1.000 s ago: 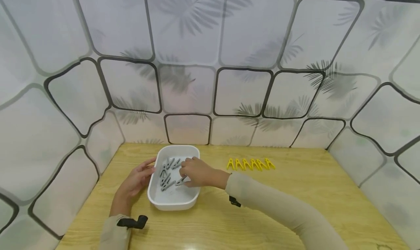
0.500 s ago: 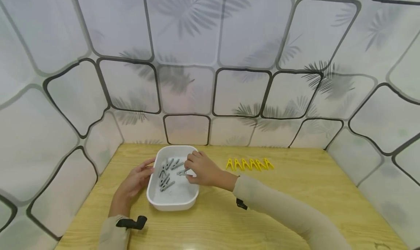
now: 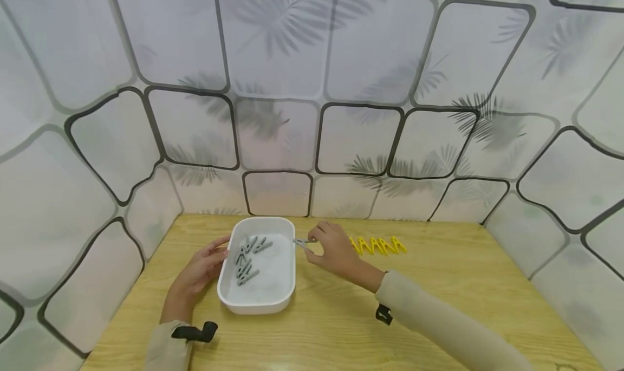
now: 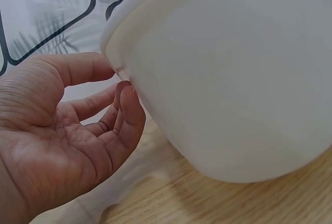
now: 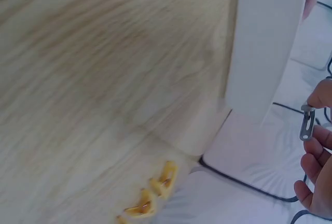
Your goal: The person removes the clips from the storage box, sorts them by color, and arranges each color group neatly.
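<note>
A white plastic basin (image 3: 270,273) stands on the table, with several grey clothespins (image 3: 248,276) lying along its left part. My left hand (image 3: 202,265) rests against the basin's left side. Its fingertips touch the outer wall just under the rim in the left wrist view, where the palm of the hand (image 4: 62,136) shows. Above the table, just off the basin's right rim, my right hand (image 3: 336,252) pinches one grey clothespin (image 3: 299,243) between thumb and fingers. The right wrist view shows that clothespin (image 5: 307,123) upright at the fingertips.
To the right stands a row of several yellow clothespins (image 3: 375,245), its left end hidden behind the right hand. A patterned sheet (image 3: 341,138) rises at the back and sides of the wooden table (image 3: 312,333).
The right hand has lifted a grey clothespin out of the basin and moved right past the rim, now covering part of the yellow row. The left hand and basin have stayed put.
</note>
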A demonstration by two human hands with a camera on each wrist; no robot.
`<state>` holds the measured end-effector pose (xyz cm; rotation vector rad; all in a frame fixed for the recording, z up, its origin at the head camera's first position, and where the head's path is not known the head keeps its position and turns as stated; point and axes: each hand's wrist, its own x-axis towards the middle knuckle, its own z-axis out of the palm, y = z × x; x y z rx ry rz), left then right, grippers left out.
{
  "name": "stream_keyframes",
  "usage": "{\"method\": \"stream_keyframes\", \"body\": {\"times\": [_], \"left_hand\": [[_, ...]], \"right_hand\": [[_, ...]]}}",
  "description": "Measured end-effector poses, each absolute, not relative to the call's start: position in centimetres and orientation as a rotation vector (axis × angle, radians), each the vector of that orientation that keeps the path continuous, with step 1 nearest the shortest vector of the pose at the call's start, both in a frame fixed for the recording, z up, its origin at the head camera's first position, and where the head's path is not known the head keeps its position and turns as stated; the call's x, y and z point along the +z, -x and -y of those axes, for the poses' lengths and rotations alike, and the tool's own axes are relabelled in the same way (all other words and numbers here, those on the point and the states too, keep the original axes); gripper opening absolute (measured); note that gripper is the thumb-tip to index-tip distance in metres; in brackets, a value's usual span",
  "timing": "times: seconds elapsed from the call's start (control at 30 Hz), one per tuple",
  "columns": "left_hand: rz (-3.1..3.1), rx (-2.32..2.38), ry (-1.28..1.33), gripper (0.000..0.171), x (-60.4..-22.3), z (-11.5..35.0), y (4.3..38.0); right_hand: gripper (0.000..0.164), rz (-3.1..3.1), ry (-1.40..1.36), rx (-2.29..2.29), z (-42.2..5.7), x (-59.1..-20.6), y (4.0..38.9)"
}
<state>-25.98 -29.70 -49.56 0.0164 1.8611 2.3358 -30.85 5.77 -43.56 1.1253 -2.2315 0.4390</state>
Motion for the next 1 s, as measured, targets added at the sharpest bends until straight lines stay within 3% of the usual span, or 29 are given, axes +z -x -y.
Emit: {"method": "stream_keyframes", "body": {"times": [0.53,1.0], "left_hand": [[-1.878,2.331,-0.004,0.050,-49.4,29.6,26.0],[-1.855,2.346,-0.016,0.044,-49.3,29.6,26.0]], "right_hand": [[0.020,2.549,-0.777,0.482,-11.9,-46.7,30.2],[0.019,2.696,-0.648,0.490,-13.2,-48.2,30.3]]}}
